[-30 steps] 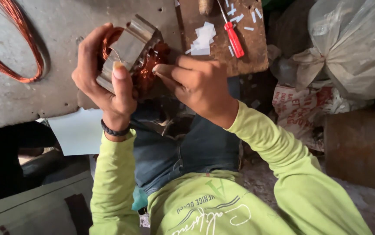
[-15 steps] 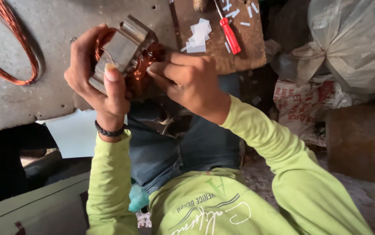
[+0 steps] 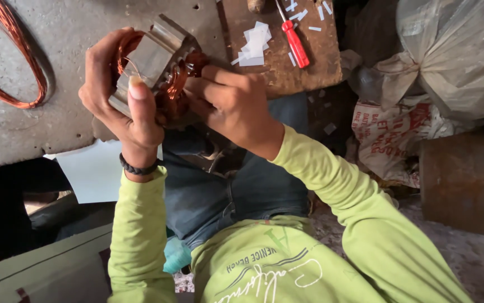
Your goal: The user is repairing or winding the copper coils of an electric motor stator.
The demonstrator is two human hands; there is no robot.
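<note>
Head view: motor stator [image 3: 155, 67] has drifted slightly up-left in frame over the last second, same orientation. Left hand [image 3: 115, 92] grip clamped around its steel core, thumb across the front. Right hand [image 3: 233, 104] fingertips pinched together at the copper winding on the stator's right side, so the winding work continues. Red screwdriver [image 3: 294, 42] lies untouched on the bench [image 3: 56, 112], upper centre.

A red-handled screwdriver [image 3: 294, 42] and white paper slips [image 3: 255, 42] lie on a wooden board [image 3: 278, 70].
</note>
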